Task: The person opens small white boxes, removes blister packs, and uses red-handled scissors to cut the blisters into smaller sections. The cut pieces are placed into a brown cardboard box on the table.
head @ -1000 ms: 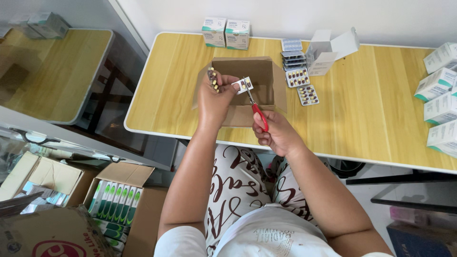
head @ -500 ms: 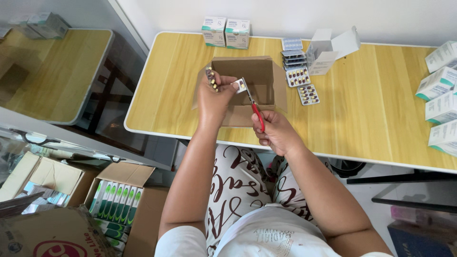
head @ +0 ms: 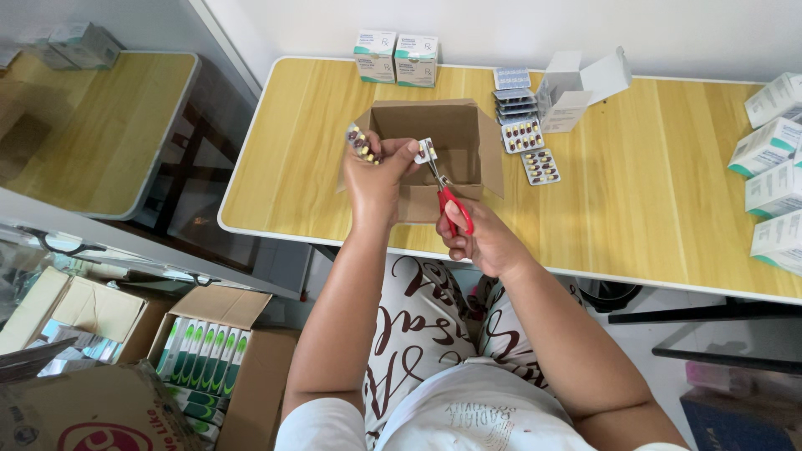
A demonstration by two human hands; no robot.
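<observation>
Counting outward from the fingers: one pair of red-handled scissors (head: 447, 190) in the right hand (head: 480, 242), fingers closed through the handles, blades meeting a small blister piece (head: 425, 150) pinched by the left hand (head: 378, 171), which also clasps one capsule strip (head: 360, 144). Just beyond the fingers sits one open cardboard box (head: 455, 138) on the table (head: 635, 192). Further right lie two loose blister sheets (head: 531, 149) below a small stack, and one opened white carton (head: 576, 88). Two sealed cartons (head: 396, 57) stand behind.

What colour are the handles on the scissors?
Red. The scissors in the right hand have red handles, clearest in the head view.
</observation>
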